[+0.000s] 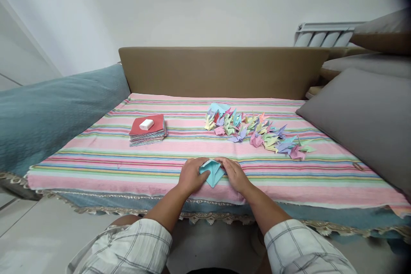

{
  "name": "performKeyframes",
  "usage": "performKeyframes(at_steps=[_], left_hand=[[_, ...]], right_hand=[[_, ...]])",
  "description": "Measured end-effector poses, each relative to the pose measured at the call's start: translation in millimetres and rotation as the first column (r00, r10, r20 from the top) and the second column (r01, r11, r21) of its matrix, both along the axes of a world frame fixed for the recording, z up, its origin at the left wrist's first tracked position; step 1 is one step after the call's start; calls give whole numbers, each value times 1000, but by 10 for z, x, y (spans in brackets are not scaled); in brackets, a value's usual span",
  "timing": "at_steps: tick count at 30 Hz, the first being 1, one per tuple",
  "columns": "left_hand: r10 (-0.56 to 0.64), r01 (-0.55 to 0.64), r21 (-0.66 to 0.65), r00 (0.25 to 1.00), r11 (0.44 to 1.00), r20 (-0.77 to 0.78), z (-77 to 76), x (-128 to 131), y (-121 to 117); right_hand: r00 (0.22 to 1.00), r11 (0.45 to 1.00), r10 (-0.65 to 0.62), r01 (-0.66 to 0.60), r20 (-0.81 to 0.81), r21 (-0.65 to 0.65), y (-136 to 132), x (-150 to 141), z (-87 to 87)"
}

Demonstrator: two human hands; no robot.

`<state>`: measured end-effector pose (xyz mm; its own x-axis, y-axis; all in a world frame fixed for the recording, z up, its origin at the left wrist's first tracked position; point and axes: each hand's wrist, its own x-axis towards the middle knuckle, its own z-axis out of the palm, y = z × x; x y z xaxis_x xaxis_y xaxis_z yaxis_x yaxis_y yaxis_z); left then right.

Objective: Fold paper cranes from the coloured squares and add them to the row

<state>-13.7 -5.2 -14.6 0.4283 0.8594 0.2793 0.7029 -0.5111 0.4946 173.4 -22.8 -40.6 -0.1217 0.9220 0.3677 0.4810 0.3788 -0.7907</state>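
Note:
A light blue sheet of origami paper (214,174), folded into a diamond shape with creases down its middle, is between my hands near the front edge of the striped cloth. My left hand (192,174) grips its left side, thumb lying on top of the paper. At the upper right edge my right hand (235,174) holds the paper with its fingers close together; the fingertips are partly hidden. Beyond my right hand, many folded paper cranes (239,130) in pastel colours lie in a loose cluster.
At the left stands a stack of square paper (147,139), a red sheet on top, with a small white box-like object (147,124) on it. A grey cushion (359,124) borders the right side, a blue-covered armrest (64,107) the left. Behind rises a brown backrest (221,72).

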Motion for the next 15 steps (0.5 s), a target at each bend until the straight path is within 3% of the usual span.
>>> performKeyframes(at_steps=[6,15], left_hand=[[-19,20,51,999,998,-26,-90,-14,26],[-23,37,104,991,994,-134,-160,-27,32]], right_hand=[[999,1000,21,-22,23,3,23,4,8],[980,999,-27,22,199,27,23,27,-7]])
